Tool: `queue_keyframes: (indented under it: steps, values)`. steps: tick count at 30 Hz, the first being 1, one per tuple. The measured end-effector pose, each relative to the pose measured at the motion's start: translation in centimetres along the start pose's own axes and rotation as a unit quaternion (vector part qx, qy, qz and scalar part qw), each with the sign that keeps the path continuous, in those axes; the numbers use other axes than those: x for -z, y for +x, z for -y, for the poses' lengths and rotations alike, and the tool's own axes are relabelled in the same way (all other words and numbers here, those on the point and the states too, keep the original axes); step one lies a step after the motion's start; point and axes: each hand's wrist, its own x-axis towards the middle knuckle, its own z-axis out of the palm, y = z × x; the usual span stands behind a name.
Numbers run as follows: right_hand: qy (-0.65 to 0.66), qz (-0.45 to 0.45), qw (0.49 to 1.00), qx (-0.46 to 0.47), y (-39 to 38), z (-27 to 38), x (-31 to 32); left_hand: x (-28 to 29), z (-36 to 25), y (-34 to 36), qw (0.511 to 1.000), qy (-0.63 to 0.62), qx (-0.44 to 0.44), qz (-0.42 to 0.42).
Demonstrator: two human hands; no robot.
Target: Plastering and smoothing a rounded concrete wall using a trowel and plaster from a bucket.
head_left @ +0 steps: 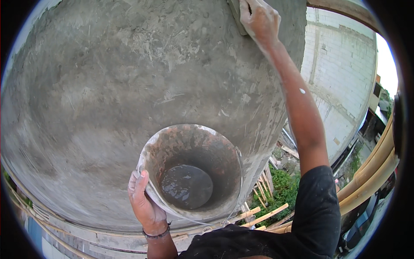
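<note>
My left hand [146, 202], with a dark bracelet at the wrist, grips the rim of a mortar-stained bucket [189, 140] at its left side. The bucket tilts so that I see into it; murky grey water [187, 185] lies at the bottom, and a thin wire handle hangs down its right side. High at the top edge, my dusty right hand [261, 20] is closed round a flat plastering float [236, 16], held against the grey cement wall [129, 82]. The float is partly cut off by the picture's edge, and its handle is mostly hidden by my fingers.
Bamboo poles [371, 172] run along the right side. Wooden planks [116, 238] cross below the wall. A pale block wall [338, 69] stands beyond the right corner, with green plants [284, 190] and bamboo pieces far below.
</note>
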Motion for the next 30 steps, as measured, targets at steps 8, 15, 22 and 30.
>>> queue_keyframes:
  steps: [8, 15, 22, 30]
  values:
    - [0.123, 0.322, 0.939, -0.003, -20.2, 12.1, 14.2, 1.0, -0.6, 0.3, 1.0, 0.015, 0.0, -0.022]
    - [0.158, 0.409, 0.85, -0.291, -28.5, 12.6, 24.7, 1.8, -0.5, 1.1, 0.997, 0.058, 0.032, 0.041]
    - [0.44, 0.651, 0.566, -0.251, -10.8, 15.1, 21.9, 1.0, 0.2, 0.3, 0.987, 0.149, -0.008, 0.056]
    - [0.438, 0.74, 0.507, 0.062, -14.8, 25.7, 17.2, 0.4, 1.0, -1.2, 0.984, 0.161, -0.051, 0.051]
